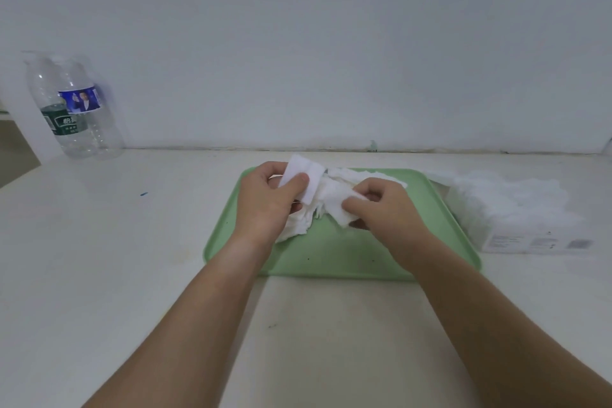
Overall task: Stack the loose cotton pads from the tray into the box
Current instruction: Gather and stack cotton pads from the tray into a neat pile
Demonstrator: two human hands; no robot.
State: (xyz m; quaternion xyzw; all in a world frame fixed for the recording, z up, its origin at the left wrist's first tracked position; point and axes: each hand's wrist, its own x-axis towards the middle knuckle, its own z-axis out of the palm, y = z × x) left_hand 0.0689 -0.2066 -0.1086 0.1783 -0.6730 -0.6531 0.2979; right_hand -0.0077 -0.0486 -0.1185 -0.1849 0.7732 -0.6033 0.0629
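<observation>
A light green tray (pixel 334 257) lies on the white table in front of me, with a heap of loose white cotton pads (pixel 334 190) on its far half. My left hand (pixel 265 200) grips a small stack of pads (pixel 306 180), thumb on top, above the tray's left side. My right hand (pixel 385 205) pinches one pad at the heap's front edge. The white box (pixel 526 228) stands just right of the tray, its top open and full of white pads.
Two clear plastic water bottles (pixel 74 109) stand at the far left against the wall. The white wall runs close behind the tray. Bare tabletop lies to the left of the tray and in front of it.
</observation>
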